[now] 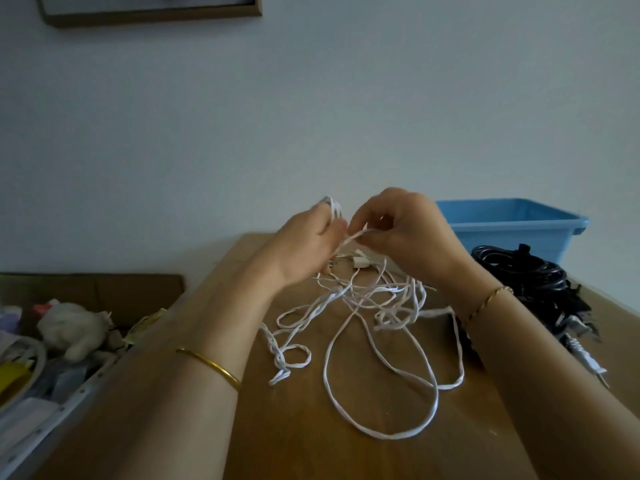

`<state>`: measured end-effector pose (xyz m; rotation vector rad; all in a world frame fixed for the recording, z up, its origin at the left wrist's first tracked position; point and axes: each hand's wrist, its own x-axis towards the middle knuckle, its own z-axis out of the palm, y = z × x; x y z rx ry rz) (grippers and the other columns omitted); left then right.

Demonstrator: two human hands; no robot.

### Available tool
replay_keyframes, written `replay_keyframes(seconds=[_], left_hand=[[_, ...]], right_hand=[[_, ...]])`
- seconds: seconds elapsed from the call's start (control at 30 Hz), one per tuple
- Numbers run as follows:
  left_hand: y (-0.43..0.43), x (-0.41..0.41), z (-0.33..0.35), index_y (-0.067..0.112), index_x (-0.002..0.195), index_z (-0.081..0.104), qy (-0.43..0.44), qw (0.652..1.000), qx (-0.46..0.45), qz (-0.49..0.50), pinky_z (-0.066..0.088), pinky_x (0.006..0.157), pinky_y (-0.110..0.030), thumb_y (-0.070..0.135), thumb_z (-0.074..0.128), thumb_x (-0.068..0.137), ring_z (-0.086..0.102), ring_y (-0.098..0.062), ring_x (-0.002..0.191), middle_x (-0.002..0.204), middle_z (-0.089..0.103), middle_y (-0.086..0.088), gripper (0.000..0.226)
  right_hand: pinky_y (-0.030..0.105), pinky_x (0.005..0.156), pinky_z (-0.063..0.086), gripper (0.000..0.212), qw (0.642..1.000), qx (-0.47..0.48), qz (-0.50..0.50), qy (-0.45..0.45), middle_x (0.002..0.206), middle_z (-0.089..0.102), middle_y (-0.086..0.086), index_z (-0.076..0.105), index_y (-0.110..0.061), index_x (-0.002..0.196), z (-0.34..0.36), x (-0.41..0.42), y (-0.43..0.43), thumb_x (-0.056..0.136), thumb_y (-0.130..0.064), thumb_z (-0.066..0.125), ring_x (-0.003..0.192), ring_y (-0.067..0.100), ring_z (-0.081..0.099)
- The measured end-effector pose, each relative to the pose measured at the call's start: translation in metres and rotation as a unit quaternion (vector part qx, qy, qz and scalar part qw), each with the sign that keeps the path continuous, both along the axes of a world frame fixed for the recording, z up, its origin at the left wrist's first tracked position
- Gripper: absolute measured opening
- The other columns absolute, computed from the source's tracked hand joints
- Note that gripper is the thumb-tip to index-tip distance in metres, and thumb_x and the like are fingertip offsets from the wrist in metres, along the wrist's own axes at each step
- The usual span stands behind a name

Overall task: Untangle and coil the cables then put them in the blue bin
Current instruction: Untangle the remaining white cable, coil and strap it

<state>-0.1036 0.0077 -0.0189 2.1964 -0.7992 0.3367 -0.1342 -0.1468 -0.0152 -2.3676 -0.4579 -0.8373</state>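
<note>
A tangle of thin white cables (363, 306) sprawls over the wooden table (311, 427), with loops reaching toward me. My left hand (304, 244) is raised above the tangle and holds white cable wound around its fingertips. My right hand (405, 233) is close beside it and pinches a strand of the same white cable between thumb and fingers. White plugs (360, 259) lie under my hands. A pile of black cables (526, 282) sits at the right. The blue bin (512, 226) stands behind it at the table's far right.
A light plug with prongs (585, 355) lies at the table's right edge beside the black pile. To the left, below table level, an open box (52, 341) holds a plush toy and clutter. A wall rises right behind the table.
</note>
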Motion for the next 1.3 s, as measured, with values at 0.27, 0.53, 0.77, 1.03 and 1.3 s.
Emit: replay_keyframes(seconds=[0.27,0.53,0.77,1.03,1.3], left_hand=[[0.005,0.0,0.005,0.014,0.076,0.042,-0.076,0.986,0.11,0.104,0.031,0.053,-0.029,0.027,0.058,0.093,0.043,-0.014,0.061,0.071,0.046,-0.001,0.026],[-0.001,0.038,0.052,0.012,0.058,0.043,0.026,0.967,-0.216,0.135,0.03,0.042,-0.017,0.012,0.048,0.092,0.038,-0.016,0.04,0.051,0.045,-0.003,0.034],[-0.024,0.066,0.125,0.008,0.07,0.041,0.277,0.836,-0.473,0.026,0.026,0.036,-0.007,0.001,0.034,0.094,0.03,-0.006,0.025,0.039,0.049,-0.001,0.027],[-0.038,0.071,0.156,0.008,0.069,0.037,0.204,0.824,-0.526,0.051,0.022,0.038,-0.008,0.002,0.032,0.095,0.025,-0.009,0.021,0.083,0.067,-0.012,0.027],[-0.025,0.08,0.156,0.01,0.063,0.038,0.034,0.826,-0.552,0.11,0.021,0.032,-0.015,0.001,0.031,0.092,0.03,-0.008,0.02,0.077,0.067,-0.004,0.032]], right_hand=[[0.039,0.086,0.042,0.023,0.977,-0.039,-0.197,-0.072,0.106,0.057,-0.003,0.064,-0.024,0.098,-0.02,0.015,-0.008,0.08,-0.036,0.071,0.101,0.02,0.05],[0.011,0.081,0.043,0.032,0.982,0.107,-0.151,0.033,0.118,0.049,0.001,0.058,-0.017,0.119,-0.038,0.048,-0.01,0.088,-0.028,0.061,0.102,0.016,0.048],[0.031,0.075,0.035,0.034,0.971,0.229,-0.051,0.056,0.088,0.052,0.004,0.055,-0.022,0.071,-0.018,0.081,0.009,0.1,-0.033,0.039,0.087,0.019,0.045],[0.035,0.068,0.056,0.009,0.845,0.531,0.038,0.061,0.085,0.06,0.008,0.055,-0.009,0.093,0.027,0.08,0.004,0.096,-0.018,0.053,0.07,0.019,0.062],[0.03,0.066,0.043,0.006,0.752,0.628,0.009,0.2,0.07,0.056,0.004,0.065,-0.005,0.08,0.021,0.088,-0.028,0.084,-0.009,0.066,0.064,0.013,0.051]])
